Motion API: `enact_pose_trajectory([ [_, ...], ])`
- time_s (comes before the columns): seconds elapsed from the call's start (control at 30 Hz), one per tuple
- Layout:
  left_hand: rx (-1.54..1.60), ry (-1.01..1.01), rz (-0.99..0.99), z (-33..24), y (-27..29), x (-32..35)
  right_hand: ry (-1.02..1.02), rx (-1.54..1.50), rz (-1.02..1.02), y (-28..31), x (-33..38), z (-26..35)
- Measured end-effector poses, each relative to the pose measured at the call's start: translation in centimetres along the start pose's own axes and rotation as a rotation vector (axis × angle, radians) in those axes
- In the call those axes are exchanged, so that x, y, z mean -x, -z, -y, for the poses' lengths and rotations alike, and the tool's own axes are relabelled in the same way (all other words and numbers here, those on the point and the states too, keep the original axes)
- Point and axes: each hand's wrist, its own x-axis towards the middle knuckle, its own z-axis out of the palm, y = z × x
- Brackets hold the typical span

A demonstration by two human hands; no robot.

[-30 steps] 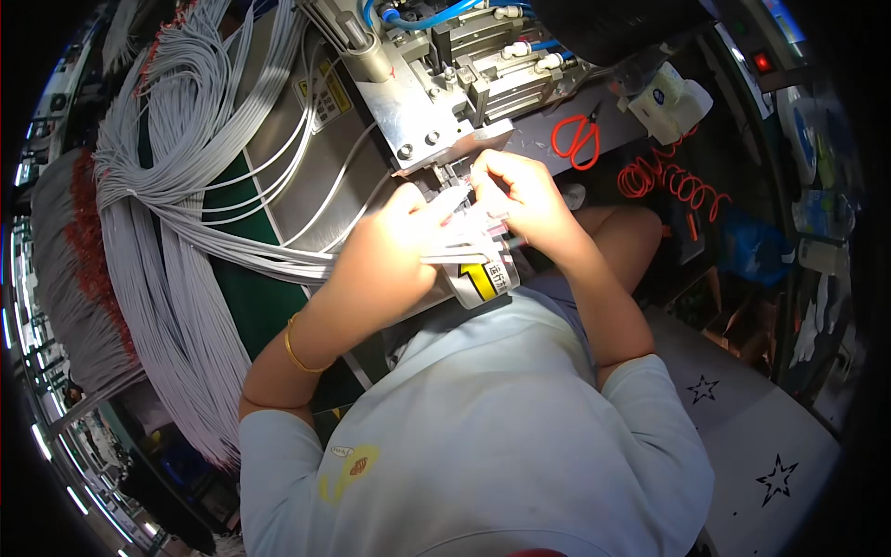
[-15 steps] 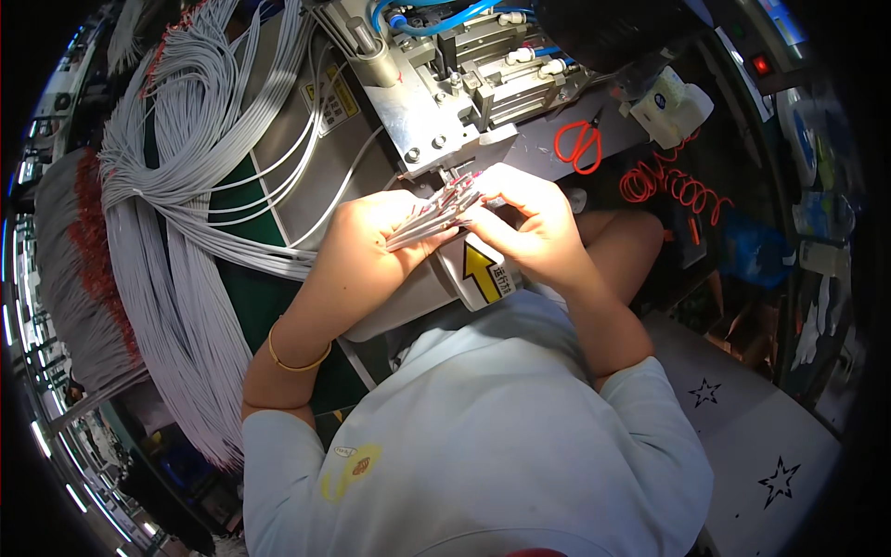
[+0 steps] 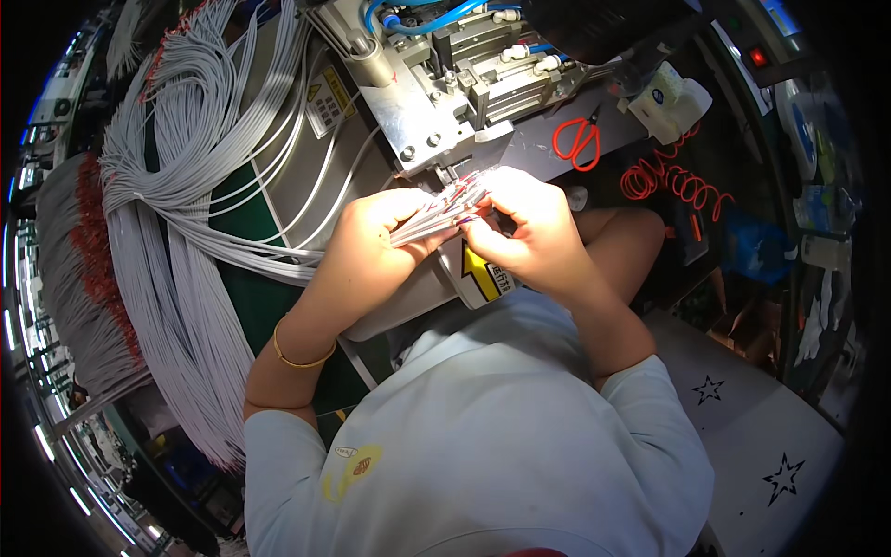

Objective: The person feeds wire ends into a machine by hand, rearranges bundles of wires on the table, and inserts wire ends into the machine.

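A small bunch of grey cables (image 3: 427, 223) with reddish tips lies across both hands, just in front of a metal machine (image 3: 418, 130). My left hand (image 3: 376, 237) is closed around the grey lengths, a yellow bangle on that wrist. At the tip end, my right hand (image 3: 524, 223) pinches the cables between thumb and fingers; the exact fingertip contact is partly hidden. Under the hands sits a white block (image 3: 481, 274) with a yellow arrow.
A large bundle of grey cables (image 3: 176, 241) hangs over the left side. Red-handled scissors (image 3: 577, 144) lie on the machine's base to the right, near a coiled red hose (image 3: 682, 186) and a white box (image 3: 670, 102). A grey panel with stars (image 3: 742, 418) is at lower right.
The hands stay at almost the same spot with the cables held. The right fingers and thumb have shifted slightly at the tips.
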Motion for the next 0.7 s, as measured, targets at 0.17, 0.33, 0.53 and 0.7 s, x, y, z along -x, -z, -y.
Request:
enact_pose_trajectory([
  [0.17, 0.132, 0.109, -0.005, -0.4, -0.1, 0.0, 0.162, 0.19, -0.02, -0.3, 0.1, -0.5],
  [0.33, 0.105, 0.177, 0.015, -1.0, 0.5, -0.1, 0.457, 0.422, -0.1, -0.2, -0.6, -1.1],
  [0.53, -0.062, 0.033, -0.02, -0.1, 0.5, 0.1, 0.111, 0.028, -0.134, -1.5, -0.2, -1.7],
  [0.7, -0.369, 0.023, -0.002, 1.4, 0.7, 0.0, -0.041, 0.101, -0.21, -1.4, -0.3, -4.4],
])
